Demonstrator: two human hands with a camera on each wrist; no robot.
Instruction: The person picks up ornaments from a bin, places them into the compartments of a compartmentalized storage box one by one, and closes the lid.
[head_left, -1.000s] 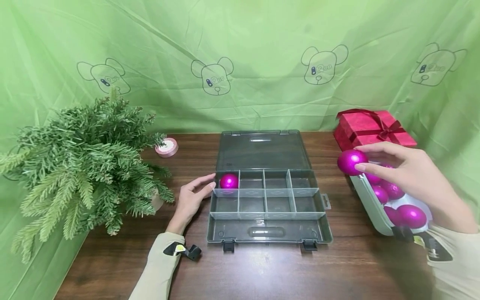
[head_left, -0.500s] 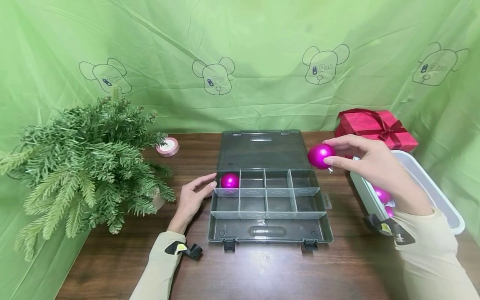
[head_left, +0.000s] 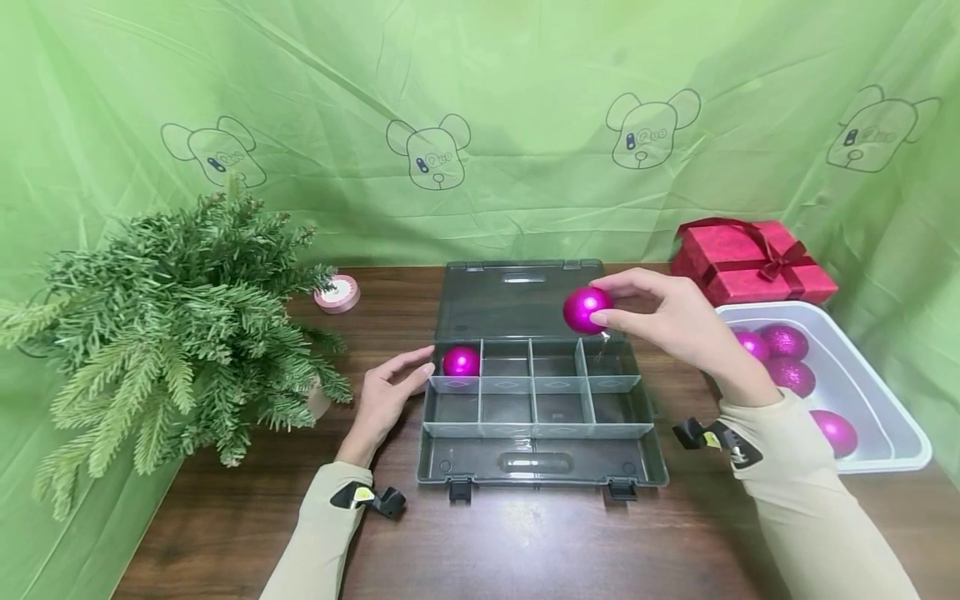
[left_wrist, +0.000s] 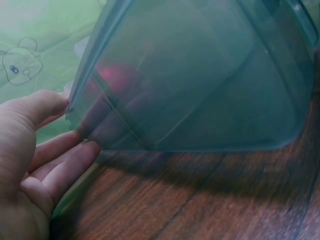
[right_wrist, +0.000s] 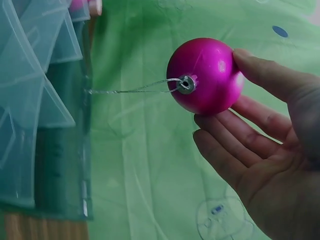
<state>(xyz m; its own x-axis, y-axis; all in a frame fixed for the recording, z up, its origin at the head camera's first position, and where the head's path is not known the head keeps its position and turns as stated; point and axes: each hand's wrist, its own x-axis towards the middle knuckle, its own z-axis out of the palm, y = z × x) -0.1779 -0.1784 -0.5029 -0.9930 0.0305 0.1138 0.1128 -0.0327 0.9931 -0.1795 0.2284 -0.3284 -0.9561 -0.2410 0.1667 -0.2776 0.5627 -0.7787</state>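
Between the thumb and fingers of my right hand (head_left: 667, 317) is a shiny magenta Christmas bauble (head_left: 587, 310). It hangs above the back right of a grey see-through compartment box (head_left: 540, 461). In the right wrist view, a silver cap and looped string (right_wrist: 145, 88) stick out from the bauble (right_wrist: 207, 75). My left hand (head_left: 384, 404) rests with thumb and fingertips against the box's back left corner, its fingers fairly straight. Another magenta bauble (head_left: 461, 362) sits in the back left compartment, showing blurred through the box wall (left_wrist: 200, 100) in the left wrist view.
To the right stands a white plastic tub (head_left: 885, 408) with several magenta baubles, some glittery. Behind it is a red gift box (head_left: 750, 262) with a bow. An artificial fir tree (head_left: 187, 333) and a pink ribbon roll (head_left: 337, 294) are at the left. The box's lid (head_left: 517, 296) lies open toward the back.
My right hand has carried the bauble leftward from over the tub to above the compartment box, uncovering more of the tub. My left hand has stayed at the box corner.
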